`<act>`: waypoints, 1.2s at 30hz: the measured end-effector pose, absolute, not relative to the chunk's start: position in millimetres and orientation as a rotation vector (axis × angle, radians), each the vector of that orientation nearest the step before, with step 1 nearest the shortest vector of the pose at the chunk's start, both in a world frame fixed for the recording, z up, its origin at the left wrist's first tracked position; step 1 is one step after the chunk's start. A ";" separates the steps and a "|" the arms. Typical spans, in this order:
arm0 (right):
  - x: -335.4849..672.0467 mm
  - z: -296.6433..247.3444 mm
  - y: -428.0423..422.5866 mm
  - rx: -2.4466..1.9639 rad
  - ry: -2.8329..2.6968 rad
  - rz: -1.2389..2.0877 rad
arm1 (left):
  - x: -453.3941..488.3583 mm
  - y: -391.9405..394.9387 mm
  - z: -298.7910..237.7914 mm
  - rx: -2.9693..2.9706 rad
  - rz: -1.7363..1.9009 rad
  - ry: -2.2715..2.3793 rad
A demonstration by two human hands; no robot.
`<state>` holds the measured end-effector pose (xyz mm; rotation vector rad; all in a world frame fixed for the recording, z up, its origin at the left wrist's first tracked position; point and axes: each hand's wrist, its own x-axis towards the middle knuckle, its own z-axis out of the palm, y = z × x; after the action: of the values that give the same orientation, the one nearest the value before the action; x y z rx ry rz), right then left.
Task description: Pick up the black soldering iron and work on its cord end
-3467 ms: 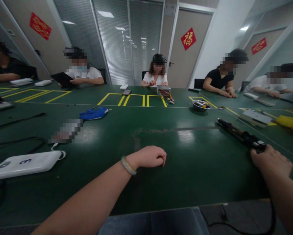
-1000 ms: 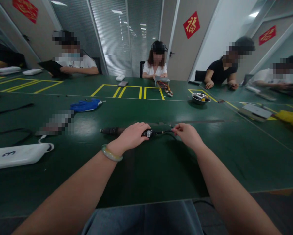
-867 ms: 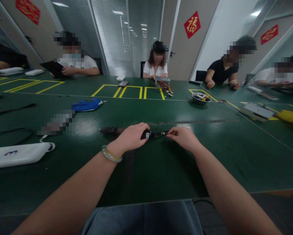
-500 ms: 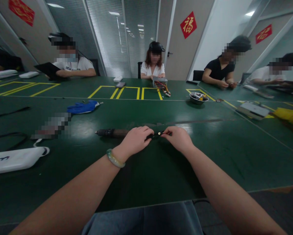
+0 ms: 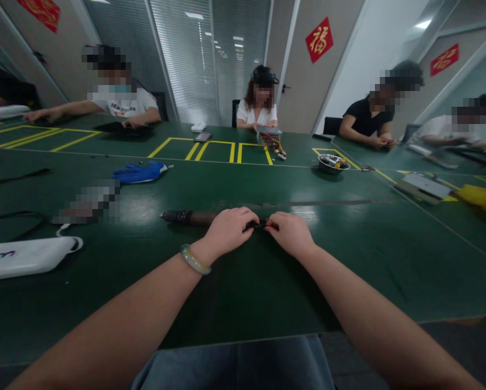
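Observation:
A dark electric screwdriver (image 5: pixel 198 218) lies along the green table (image 5: pixel 243 292), its metal tip pointing left. My left hand (image 5: pixel 231 227) wraps round its rear end and hides it; a green bangle (image 5: pixel 195 260) circles that wrist. Close by on the right, my right hand (image 5: pixel 289 232) pinches a small black plug (image 5: pixel 263 223) against the screwdriver's tail. Whether the plug sits fully in is hidden by my fingers.
Left of me lie a blue glove (image 5: pixel 139 172), a blurred flat device (image 5: pixel 91 203) and a white case (image 5: pixel 24 257) marked 3. A metal bowl (image 5: pixel 333 164) of small parts stands ahead, right. Several people sit across, one by a grey box (image 5: pixel 269 132) with wires.
My right hand has moved slightly left toward my left hand, and the plug's shiny end no longer shows. Across the table at left, a person has lowered a dark tablet and reached sideways.

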<state>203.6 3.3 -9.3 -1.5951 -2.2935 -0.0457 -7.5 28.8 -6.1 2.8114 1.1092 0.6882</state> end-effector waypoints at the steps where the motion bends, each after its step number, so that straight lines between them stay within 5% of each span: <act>1: 203.1 -10.3 3.7 -1.588 -2.285 -0.035 | -7.7 28.6 -6.0 2.809 0.691 1.109; 18: 196.7 -14.9 9.4 -1.616 -2.149 0.188 | -7.3 28.7 -4.9 2.783 0.684 1.121; 36: 192.5 -16.3 15.9 -1.615 -2.260 0.046 | -6.1 26.7 -6.0 2.807 0.680 1.125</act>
<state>192.5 15.9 -16.3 -1.6147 -2.2599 0.0460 -6.1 26.7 -6.0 2.8070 1.1254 0.6803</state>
